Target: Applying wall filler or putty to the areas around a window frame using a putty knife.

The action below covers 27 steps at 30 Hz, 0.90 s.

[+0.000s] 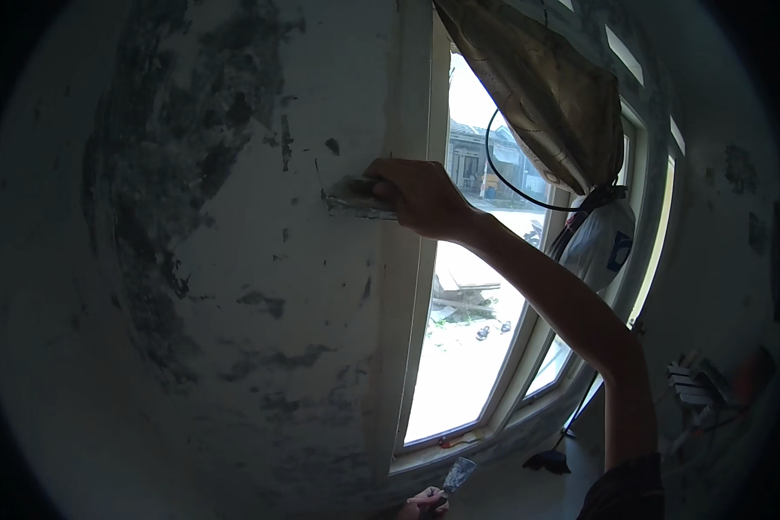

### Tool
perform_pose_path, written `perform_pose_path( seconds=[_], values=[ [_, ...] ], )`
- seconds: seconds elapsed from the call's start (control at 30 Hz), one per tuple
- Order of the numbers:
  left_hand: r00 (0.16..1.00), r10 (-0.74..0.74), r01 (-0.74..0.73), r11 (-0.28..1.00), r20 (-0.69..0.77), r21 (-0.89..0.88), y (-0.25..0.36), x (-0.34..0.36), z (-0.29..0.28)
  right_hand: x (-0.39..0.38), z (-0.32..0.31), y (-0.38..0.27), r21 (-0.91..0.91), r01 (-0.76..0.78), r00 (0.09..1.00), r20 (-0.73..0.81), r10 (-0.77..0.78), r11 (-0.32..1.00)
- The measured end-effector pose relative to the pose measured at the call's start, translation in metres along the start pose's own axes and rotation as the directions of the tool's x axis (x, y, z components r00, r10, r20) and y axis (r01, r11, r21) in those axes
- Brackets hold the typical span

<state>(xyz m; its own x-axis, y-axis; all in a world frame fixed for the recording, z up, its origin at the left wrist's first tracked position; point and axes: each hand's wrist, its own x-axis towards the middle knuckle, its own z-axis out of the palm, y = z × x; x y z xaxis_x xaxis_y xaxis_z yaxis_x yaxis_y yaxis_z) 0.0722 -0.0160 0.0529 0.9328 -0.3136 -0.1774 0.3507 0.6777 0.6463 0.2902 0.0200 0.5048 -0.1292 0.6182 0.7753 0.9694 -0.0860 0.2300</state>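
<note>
My right hand (pixel 429 198) is closed round a wide filling knife (pixel 355 196), its blade laid against the patchy wall (pixel 269 225) just left of the window frame. The right arm reaches up from the lower right, across the window. Low in the view, my left hand (pixel 426 497) grips a putty knife (pixel 459 473) whose blade points up and carries pale smears. The left forearm is mostly out of sight. Dark grey patches and white filler cover the wall around the right hand.
A tall window (pixel 468 364) lets in glare beside the wall. Over it hangs a bunched brown curtain (pixel 546 95), with a black cable (pixel 491 156) and a pale plastic bag (pixel 594 247) close by. A dark broom head (pixel 548 461) shows below, and blurred items (pixel 711 381) lie at right.
</note>
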Motion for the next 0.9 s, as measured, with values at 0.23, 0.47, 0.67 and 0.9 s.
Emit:
perform_pose_path(
  seconds=[0.23,0.47,0.67,0.9],
  values=[
    [0.996,0.077,-0.084,0.974,-0.04,-0.212,0.008,-0.018,-0.004,0.069,-0.076,0.025,0.283,-0.162,0.911,-0.325,0.253,0.945],
    [0.996,0.083,-0.088,0.975,-0.033,-0.205,0.024,-0.019,-0.039,0.192,-0.182,0.045,0.076,-0.257,0.682,-0.692,0.237,0.963],
    [0.986,0.154,-0.161,0.981,-0.071,-0.108,0.084,-0.011,-0.04,0.225,-0.195,0.092,0.636,0.014,0.779,-0.491,0.39,0.772],
    [0.958,0.285,-0.284,0.955,0.001,0.085,0.153,0.005,-0.023,0.242,-0.18,0.076,0.513,-0.223,0.795,-0.396,0.459,0.829]
  ],
)
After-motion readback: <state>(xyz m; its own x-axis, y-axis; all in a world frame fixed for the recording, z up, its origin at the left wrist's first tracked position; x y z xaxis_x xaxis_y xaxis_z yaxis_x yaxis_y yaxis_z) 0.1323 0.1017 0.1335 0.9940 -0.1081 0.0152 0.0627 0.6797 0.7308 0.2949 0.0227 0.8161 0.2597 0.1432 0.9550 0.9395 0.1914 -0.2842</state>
